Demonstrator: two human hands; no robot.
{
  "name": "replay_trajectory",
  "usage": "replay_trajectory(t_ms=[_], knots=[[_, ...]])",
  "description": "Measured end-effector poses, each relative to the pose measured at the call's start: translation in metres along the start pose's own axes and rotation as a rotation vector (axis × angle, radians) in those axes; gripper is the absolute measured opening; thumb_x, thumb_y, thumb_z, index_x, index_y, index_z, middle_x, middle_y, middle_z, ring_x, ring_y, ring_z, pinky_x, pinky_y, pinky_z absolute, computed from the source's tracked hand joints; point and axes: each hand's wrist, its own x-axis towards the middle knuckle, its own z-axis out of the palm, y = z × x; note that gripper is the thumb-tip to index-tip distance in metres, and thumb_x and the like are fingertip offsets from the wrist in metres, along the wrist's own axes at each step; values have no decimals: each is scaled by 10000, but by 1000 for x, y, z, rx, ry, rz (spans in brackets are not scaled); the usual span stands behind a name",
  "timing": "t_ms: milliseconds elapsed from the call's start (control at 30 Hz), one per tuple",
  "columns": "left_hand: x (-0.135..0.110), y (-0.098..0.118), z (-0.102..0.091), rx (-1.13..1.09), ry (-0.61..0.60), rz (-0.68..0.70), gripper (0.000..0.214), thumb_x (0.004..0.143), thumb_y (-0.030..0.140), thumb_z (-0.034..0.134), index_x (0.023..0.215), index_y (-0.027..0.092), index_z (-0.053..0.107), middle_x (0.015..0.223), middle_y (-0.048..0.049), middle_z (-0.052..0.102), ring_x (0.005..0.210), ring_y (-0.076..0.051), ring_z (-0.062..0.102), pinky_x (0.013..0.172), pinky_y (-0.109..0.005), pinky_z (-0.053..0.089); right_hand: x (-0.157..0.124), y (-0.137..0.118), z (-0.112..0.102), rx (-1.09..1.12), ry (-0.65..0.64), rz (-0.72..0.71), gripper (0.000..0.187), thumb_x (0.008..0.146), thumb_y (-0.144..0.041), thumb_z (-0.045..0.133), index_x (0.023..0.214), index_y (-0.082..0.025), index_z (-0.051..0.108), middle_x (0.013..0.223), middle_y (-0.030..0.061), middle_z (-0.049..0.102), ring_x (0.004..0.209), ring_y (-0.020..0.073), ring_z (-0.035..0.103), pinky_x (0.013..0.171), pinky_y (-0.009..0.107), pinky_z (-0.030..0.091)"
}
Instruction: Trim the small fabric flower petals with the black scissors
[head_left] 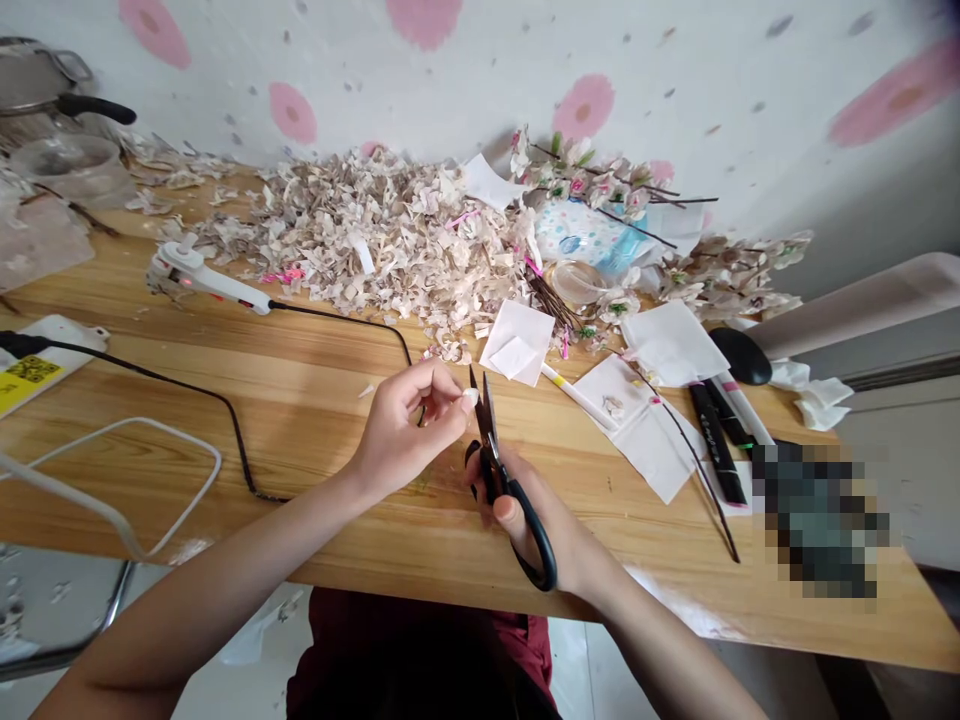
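Note:
My right hand (536,515) is closed around the black handles of a pair of scissors (489,455), whose blades point away from me and stand slightly apart. Beside the blade tips, my left hand (416,420) pinches a small whitish piece (470,396) between thumb and fingertips; it looks like paper or a petal, but it is too small to tell. Beyond the hands lie square white papers (517,335) and a large heap of pale petal-like scraps (390,230).
A white glue gun (214,280) with a black cord lies left. A power strip (52,350) and white cable (214,460) are nearer. To the right are flower branches (600,180), a thin stem (697,460), black markers (718,445) and a pixelated dark object (814,525).

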Motion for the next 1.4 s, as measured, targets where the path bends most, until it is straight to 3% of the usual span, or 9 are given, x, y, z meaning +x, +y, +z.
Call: replay_trajectory(t_ms=[367, 700, 1400], knots=[[4, 1, -3, -62, -69, -16, 204, 798, 239, 625, 641, 209, 497, 630, 20, 489, 601, -135, 451, 542, -267, 365, 1, -1, -3, 78, -37, 55, 622, 800, -804, 376, 855, -200, 510, 612, -17, 480, 527, 144, 422, 528, 271, 352], [5, -2, -5, -164, -123, 16, 187, 826, 194, 640, 665, 185, 545, 654, 26, 535, 647, -116, 508, 631, -241, 413, -2, -1, -3, 100, -72, 26, 678, 788, -827, 327, 886, -178, 495, 632, -15, 458, 552, 140, 425, 568, 274, 367], [3, -4, -6, -191, -171, 3, 174, 834, 184, 640, 691, 180, 542, 688, 34, 543, 659, -98, 514, 632, -217, 402, -1, -2, -4, 77, -59, 14, 690, 790, -827, 323, 904, -169, 498, 660, -11, 447, 584, 146, 418, 587, 275, 354]])
